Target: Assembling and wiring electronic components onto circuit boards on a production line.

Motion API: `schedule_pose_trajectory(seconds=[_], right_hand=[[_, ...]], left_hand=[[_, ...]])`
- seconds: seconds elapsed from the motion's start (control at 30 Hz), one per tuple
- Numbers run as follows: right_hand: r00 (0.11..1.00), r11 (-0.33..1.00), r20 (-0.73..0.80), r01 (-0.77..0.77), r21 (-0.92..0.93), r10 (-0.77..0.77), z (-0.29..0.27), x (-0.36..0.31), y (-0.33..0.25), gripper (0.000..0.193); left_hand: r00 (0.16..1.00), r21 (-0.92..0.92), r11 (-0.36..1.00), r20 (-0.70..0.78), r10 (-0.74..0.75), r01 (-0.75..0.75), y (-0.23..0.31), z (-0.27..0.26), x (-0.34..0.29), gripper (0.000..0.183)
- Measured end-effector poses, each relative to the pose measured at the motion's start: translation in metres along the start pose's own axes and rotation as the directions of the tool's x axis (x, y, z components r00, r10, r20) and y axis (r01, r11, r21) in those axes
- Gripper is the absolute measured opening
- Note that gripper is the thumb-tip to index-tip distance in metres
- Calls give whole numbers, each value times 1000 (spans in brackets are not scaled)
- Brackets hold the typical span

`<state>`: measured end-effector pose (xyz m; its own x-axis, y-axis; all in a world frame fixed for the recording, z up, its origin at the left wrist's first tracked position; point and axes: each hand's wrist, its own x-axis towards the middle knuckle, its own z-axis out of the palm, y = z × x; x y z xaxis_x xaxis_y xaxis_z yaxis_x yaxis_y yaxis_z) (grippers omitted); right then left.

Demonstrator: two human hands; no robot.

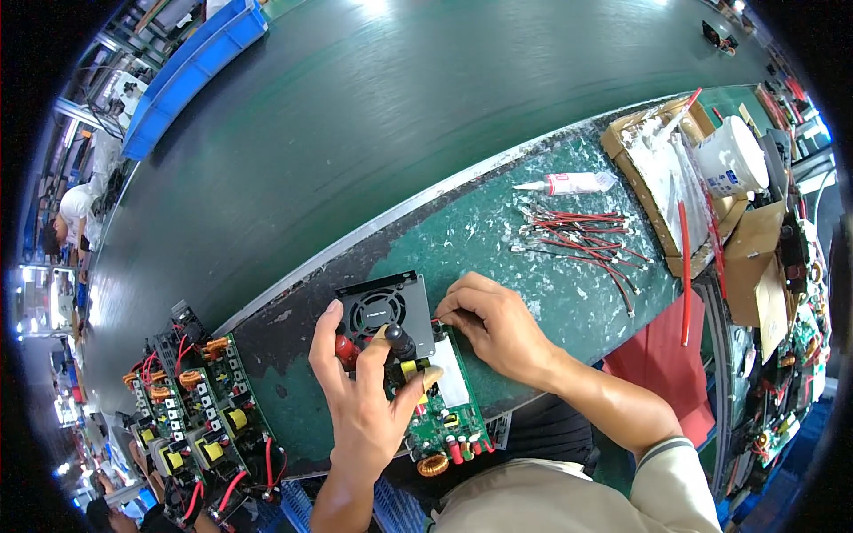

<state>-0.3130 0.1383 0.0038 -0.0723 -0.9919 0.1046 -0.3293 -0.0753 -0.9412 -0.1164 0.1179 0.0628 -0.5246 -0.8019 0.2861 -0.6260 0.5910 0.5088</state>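
Observation:
In front of me a green circuit board (435,423) is joined to a dark metal panel with a fan (380,309). A red terminal post (346,349) and a black terminal post (402,341) stick up from the panel side. My left hand (362,404) grips this assembly from the left, its thumb across the board and its fingers around the posts. My right hand (498,327) pinches at the panel's right edge, where a short bit of red wire (436,321) shows at the fingertips. The rest of that wire is hidden.
Several red and black wire leads (582,235) lie on the green bench, with a white glue tube (573,184) beyond. At right stand a cardboard tray (641,182) and white bucket (733,158). More circuit boards (200,404) stand at left. A blue bin (191,75) sits across the conveyor belt (355,133).

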Motion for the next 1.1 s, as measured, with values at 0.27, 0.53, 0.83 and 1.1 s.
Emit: schedule_pose_trajectory(seconds=[0.27,0.53,0.83,1.1], right_hand=[[977,981,214,58,-185,-18,-15,18,-8,12],[931,944,363,159,-288,-46,-19,26,-16,12],[955,941,298,99,-325,2,-14,20,-12,11],[966,950,222,190,-247,-135,-13,16,-1,11]], left_hand=[[1000,-23,999,11,-24,24,0,-1,-1,62],[999,-27,999,24,-30,31,1,-2,0,62],[999,-19,1000,32,-20,20,1,-3,2,63],[1000,-15,1000,25,-16,16,2,-2,2,65]])
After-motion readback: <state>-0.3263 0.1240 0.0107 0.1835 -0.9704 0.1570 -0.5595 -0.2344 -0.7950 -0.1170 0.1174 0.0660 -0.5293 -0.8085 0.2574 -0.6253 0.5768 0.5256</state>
